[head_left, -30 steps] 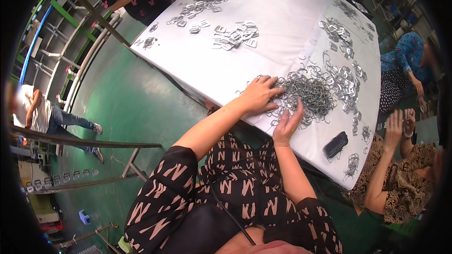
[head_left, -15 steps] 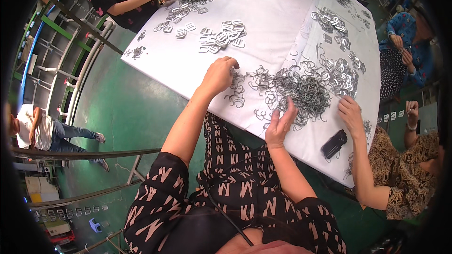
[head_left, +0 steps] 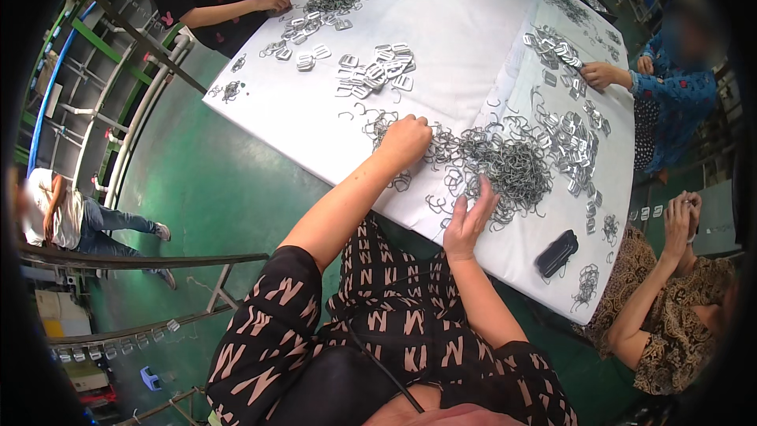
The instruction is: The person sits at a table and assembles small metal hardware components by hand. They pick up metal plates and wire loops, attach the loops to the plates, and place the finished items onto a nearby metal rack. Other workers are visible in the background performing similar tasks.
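Note:
My left hand (head_left: 405,143) is curled, knuckles up, over the left part of a spread of small curved grey wire hooks (head_left: 516,164). Its fingertips are hidden, so whatever they grip cannot be made out. Close to the table's near edge, my right hand (head_left: 471,221) is open, thumb and fingers apart, beside the near side of the dense heap and holding nothing visible. Loose hooks lie between the two hands. Beyond my left hand is a cluster of flat silver slotted buckles (head_left: 377,71).
More silver buckles (head_left: 574,150) lie right of the heap, near a black object (head_left: 557,253). A person in blue reaches a hand (head_left: 603,76) toward buckles at the right. Another person's hand (head_left: 273,2) rests at the far left edge of the white-covered table (head_left: 465,39).
My left hand has moved right and slightly nearer, with hooks now spread to its left. My right hand has barely moved. A neighbour's hand has left the table; the blue-sleeved person now reaches in.

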The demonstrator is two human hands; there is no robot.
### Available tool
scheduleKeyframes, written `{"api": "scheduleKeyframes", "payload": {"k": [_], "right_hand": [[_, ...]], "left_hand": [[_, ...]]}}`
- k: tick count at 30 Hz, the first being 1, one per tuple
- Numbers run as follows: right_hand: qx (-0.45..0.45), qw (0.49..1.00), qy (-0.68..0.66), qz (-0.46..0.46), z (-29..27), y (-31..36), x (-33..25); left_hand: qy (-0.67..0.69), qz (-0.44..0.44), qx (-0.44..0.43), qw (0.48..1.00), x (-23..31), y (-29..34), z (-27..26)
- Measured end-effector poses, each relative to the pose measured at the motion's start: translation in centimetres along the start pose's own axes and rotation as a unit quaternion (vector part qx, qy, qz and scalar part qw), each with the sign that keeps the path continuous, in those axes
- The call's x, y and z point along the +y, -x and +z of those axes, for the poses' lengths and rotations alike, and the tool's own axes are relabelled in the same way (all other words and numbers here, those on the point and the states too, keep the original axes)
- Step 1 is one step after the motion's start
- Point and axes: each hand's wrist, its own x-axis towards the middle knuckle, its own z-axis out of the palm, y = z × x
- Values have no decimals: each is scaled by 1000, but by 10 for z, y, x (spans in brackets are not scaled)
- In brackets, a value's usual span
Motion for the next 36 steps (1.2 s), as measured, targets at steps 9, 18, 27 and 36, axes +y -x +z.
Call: {"api": "scheduleKeyframes", "payload": {"k": [9,18,27,36], "right_hand": [[-12,1000,5,0,0,1,-1],[-58,994,40,-81,-1,-26,-24],[-165,982,72,-56,131,-174,5],[-288,954,-13,79,182,-222,16]], "left_hand": [[537,-148,-57,828,-33,30,-26],[675,-214,26,705,-50,73,-35],[590,-239,212,742,-58,114,19],[592,-238,180,749,-56,118,5]]}}
